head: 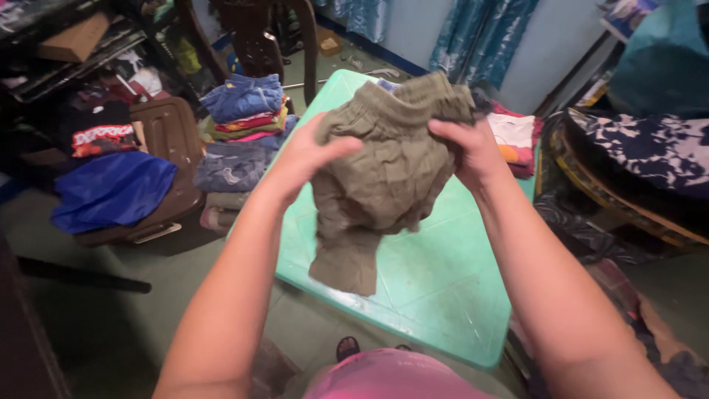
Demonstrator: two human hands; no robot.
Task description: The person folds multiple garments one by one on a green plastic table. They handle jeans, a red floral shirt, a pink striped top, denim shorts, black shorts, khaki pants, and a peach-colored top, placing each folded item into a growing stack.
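Both hands are gripping a pair of olive shorts above a green table.

The left hand and right hand are clamping the waistband of the shorts from either side, fingers closed on the cloth, so the legs are hanging free below the grip, seemingly to let the cloth drop straight. Under the grip the green plastic table is lying bare; beyond the right hand a folded pile is resting on it, and left of the left hand a stack of clothes is sitting beside a brown chair in a cluttered room.
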